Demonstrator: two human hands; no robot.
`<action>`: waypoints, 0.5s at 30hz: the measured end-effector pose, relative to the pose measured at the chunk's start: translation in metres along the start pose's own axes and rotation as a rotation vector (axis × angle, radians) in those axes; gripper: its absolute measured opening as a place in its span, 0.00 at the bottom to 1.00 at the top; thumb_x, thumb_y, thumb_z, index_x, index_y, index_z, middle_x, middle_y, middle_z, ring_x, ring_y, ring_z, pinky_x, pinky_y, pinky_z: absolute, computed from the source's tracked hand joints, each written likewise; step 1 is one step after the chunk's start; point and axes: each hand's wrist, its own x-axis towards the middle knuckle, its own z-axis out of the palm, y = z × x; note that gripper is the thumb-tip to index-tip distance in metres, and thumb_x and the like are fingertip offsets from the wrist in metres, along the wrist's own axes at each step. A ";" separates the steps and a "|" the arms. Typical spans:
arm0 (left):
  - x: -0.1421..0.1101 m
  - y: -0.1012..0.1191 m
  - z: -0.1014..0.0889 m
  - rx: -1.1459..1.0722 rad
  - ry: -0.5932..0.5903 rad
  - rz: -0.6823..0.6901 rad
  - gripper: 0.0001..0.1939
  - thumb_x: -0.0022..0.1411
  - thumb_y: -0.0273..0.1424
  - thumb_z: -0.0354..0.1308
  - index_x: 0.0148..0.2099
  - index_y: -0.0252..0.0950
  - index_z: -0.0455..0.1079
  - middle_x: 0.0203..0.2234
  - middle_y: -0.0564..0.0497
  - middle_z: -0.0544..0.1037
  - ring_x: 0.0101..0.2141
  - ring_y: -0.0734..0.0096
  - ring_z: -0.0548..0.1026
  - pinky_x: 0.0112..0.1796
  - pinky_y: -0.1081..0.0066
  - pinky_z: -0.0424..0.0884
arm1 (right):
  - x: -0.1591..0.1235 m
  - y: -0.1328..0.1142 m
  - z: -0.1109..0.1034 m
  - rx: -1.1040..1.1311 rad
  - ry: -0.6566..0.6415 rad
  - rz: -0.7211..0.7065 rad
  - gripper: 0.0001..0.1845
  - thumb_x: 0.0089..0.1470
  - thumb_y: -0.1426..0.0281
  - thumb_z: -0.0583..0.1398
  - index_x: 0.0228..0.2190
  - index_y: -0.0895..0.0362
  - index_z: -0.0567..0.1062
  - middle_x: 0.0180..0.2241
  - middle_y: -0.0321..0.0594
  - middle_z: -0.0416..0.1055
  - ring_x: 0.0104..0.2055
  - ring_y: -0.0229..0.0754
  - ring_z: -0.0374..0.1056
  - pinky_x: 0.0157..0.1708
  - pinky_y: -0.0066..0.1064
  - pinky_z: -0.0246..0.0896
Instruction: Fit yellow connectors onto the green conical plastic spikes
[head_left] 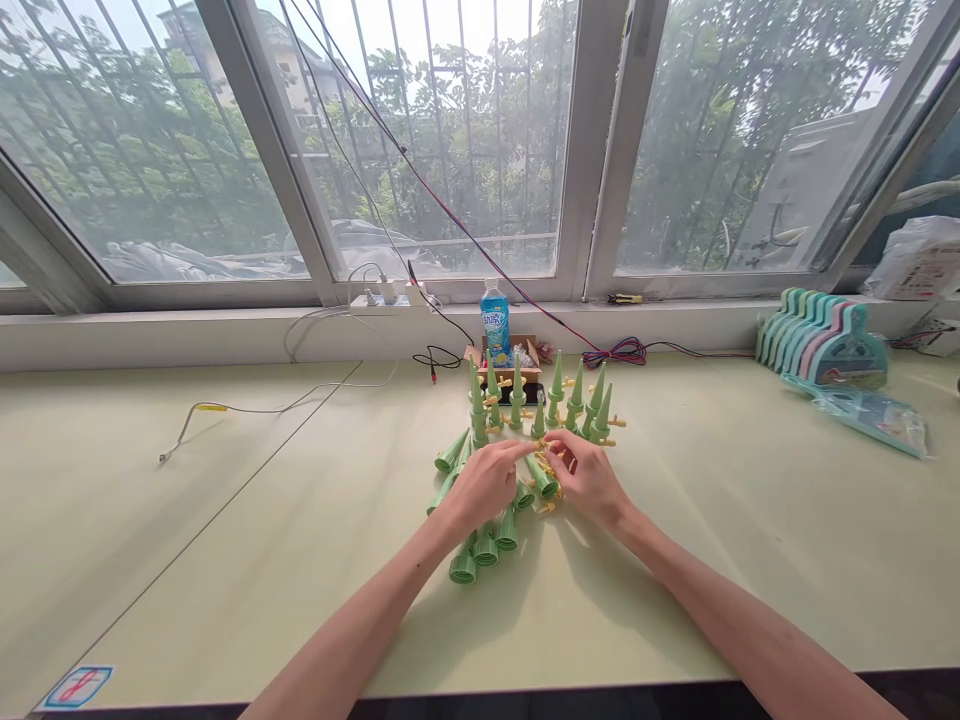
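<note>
My left hand (pixel 491 478) is closed, its index finger reaching to the right. It grips a green plant-watering spike (pixel 538 428), partly hidden by my fingers. My right hand (pixel 589 475) pinches a small yellow valve (pixel 541 445) against the spike, and the fingertips of both hands nearly meet there. Behind the hands stand several green spikes (pixel 556 390) with yellow valves on their sides, tips up. Several more spikes (pixel 486 545) lie around and below my left hand, open ends facing me. Loose yellow valves (pixel 549 507) lie beneath the right hand.
A blue-labelled bottle (pixel 495 318) and a small cardboard box (pixel 525 374) stand behind the spikes. A bundled cable (pixel 615 352) lies near the sill. Pastel dustpan-like items (pixel 825 335) stand at the right. A white cable (pixel 247 408) crosses the table's left side.
</note>
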 end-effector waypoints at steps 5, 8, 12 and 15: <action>0.000 0.003 0.001 -0.039 0.008 0.062 0.33 0.53 0.12 0.42 0.56 0.40 0.69 0.47 0.50 0.77 0.40 0.68 0.77 0.38 0.71 0.71 | 0.000 0.002 0.000 0.019 -0.040 0.007 0.10 0.57 0.68 0.54 0.41 0.56 0.70 0.30 0.38 0.72 0.23 0.36 0.63 0.25 0.28 0.60; 0.000 0.005 0.000 -0.060 -0.001 0.095 0.34 0.53 0.11 0.42 0.56 0.42 0.69 0.47 0.51 0.77 0.39 0.69 0.77 0.37 0.72 0.70 | 0.000 0.000 -0.001 0.027 -0.056 -0.006 0.10 0.56 0.69 0.55 0.41 0.56 0.71 0.32 0.38 0.72 0.24 0.36 0.64 0.26 0.28 0.61; -0.001 0.008 -0.001 -0.063 -0.020 0.136 0.35 0.53 0.11 0.42 0.57 0.44 0.68 0.48 0.52 0.76 0.40 0.70 0.76 0.36 0.73 0.69 | 0.000 -0.001 -0.001 0.028 -0.058 -0.028 0.08 0.56 0.70 0.55 0.38 0.56 0.73 0.32 0.39 0.73 0.26 0.37 0.65 0.26 0.28 0.61; -0.002 0.007 -0.001 -0.071 -0.011 0.150 0.34 0.53 0.11 0.42 0.57 0.42 0.68 0.48 0.52 0.76 0.40 0.70 0.76 0.36 0.73 0.69 | 0.000 -0.001 0.000 0.028 -0.052 -0.046 0.07 0.56 0.71 0.55 0.35 0.57 0.73 0.31 0.38 0.73 0.26 0.37 0.65 0.26 0.28 0.60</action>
